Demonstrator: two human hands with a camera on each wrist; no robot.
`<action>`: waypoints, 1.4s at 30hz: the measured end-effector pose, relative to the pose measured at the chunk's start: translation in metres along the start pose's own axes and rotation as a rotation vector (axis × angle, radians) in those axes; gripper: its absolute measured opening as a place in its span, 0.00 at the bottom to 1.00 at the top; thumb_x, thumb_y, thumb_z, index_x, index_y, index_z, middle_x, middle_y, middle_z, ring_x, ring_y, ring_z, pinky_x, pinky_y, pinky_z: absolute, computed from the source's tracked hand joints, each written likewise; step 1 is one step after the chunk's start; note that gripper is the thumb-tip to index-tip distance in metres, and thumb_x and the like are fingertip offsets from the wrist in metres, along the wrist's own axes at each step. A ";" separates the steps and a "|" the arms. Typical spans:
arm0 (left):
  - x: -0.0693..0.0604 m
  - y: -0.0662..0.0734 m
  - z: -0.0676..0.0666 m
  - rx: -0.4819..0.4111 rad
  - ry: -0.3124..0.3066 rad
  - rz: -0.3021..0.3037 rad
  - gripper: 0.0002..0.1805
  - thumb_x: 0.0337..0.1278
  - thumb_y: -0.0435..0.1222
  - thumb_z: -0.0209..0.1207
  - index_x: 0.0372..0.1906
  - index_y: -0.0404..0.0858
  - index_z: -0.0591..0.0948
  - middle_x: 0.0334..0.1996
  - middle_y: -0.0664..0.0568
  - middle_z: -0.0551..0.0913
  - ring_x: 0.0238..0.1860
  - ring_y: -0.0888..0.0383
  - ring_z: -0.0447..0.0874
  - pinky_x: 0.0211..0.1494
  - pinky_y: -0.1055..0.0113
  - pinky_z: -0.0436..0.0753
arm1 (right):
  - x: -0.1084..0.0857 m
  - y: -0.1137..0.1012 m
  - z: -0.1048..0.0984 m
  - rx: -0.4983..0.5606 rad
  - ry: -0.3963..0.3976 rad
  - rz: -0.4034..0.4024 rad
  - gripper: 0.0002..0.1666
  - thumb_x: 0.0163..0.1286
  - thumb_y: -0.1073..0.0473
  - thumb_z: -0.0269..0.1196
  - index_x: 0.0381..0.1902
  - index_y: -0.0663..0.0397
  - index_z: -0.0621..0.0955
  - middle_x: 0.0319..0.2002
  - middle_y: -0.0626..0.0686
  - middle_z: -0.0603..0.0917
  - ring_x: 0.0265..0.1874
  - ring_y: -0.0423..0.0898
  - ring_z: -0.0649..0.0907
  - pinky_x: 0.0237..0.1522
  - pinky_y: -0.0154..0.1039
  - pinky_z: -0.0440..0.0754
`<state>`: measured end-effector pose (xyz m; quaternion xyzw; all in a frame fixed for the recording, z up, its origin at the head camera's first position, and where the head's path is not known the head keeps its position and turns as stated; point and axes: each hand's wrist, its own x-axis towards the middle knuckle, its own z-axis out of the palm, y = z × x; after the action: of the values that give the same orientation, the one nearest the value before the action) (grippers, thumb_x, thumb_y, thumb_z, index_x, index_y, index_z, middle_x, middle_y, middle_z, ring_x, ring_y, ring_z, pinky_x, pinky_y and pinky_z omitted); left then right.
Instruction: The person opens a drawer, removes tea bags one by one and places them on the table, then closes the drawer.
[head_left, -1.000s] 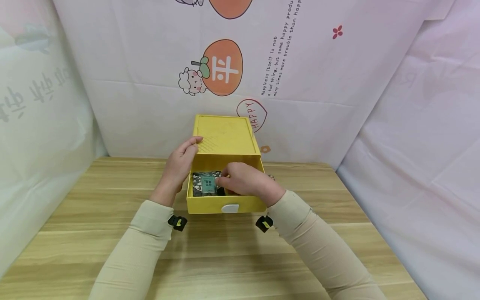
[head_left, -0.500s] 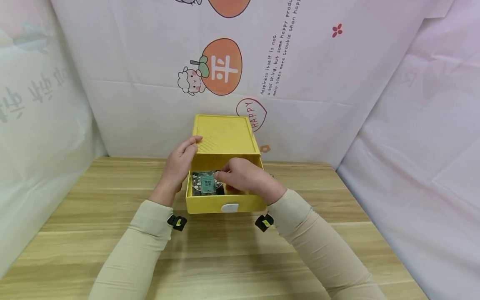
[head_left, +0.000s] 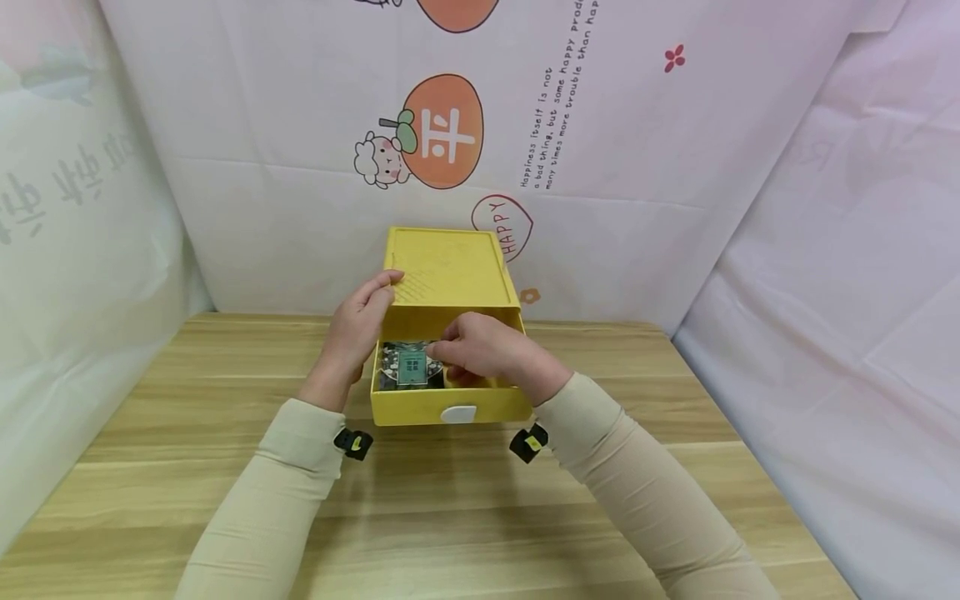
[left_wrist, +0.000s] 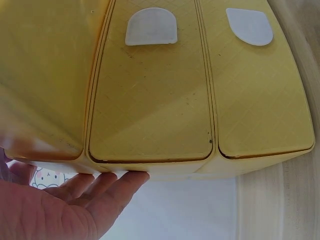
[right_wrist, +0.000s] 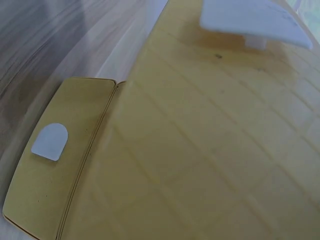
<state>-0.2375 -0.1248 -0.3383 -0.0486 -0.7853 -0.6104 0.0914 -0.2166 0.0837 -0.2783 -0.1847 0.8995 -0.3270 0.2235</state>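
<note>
Left hand, straight-fingered, likely steadies the boxy yellow plastic drawer cabinet at 9 o'clock; right hand, at 3 o'clock of the flat green-black packet, can't tell if gripping.

At the head view's centre, the right hand blocks the drawer's right side; lower centre, between the sleeves, is passable.

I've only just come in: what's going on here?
A person's left hand rests against the side of a yellow cabinet whose top drawer stands open. Their right hand is inside it, by the edge of a dark, green-labelled packet; whether it holds anything is hard to tell. The two lower drawers are closed.
</note>
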 end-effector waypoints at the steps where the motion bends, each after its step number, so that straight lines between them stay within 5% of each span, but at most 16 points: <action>1: 0.000 0.000 0.000 0.001 0.000 0.001 0.26 0.79 0.51 0.43 0.73 0.54 0.76 0.77 0.60 0.68 0.79 0.55 0.61 0.80 0.47 0.61 | 0.000 0.000 0.000 0.012 0.002 0.001 0.20 0.79 0.48 0.62 0.38 0.59 0.85 0.25 0.52 0.78 0.23 0.47 0.77 0.30 0.38 0.78; 17: -0.001 0.000 0.000 -0.001 0.001 0.014 0.26 0.80 0.50 0.43 0.73 0.53 0.76 0.78 0.59 0.68 0.80 0.55 0.60 0.81 0.48 0.59 | -0.001 -0.001 0.001 0.120 0.047 -0.041 0.16 0.71 0.54 0.71 0.46 0.61 0.83 0.31 0.54 0.86 0.29 0.48 0.85 0.37 0.40 0.88; 28: -0.001 0.000 0.000 -0.008 0.001 -0.012 0.25 0.79 0.50 0.44 0.73 0.54 0.77 0.78 0.60 0.67 0.80 0.55 0.59 0.81 0.48 0.59 | 0.000 -0.002 0.002 0.160 0.042 -0.045 0.38 0.69 0.56 0.73 0.72 0.64 0.73 0.38 0.52 0.91 0.36 0.47 0.91 0.45 0.43 0.89; 42: -0.001 0.002 0.001 -0.010 0.005 -0.015 0.25 0.79 0.50 0.44 0.72 0.53 0.77 0.78 0.60 0.68 0.80 0.55 0.60 0.81 0.50 0.59 | -0.003 -0.001 0.001 0.247 0.031 -0.056 0.40 0.67 0.61 0.74 0.73 0.65 0.72 0.44 0.56 0.88 0.36 0.48 0.90 0.43 0.42 0.89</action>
<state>-0.2365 -0.1237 -0.3371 -0.0416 -0.7824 -0.6150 0.0885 -0.2130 0.0839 -0.2778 -0.1758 0.8503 -0.4441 0.2212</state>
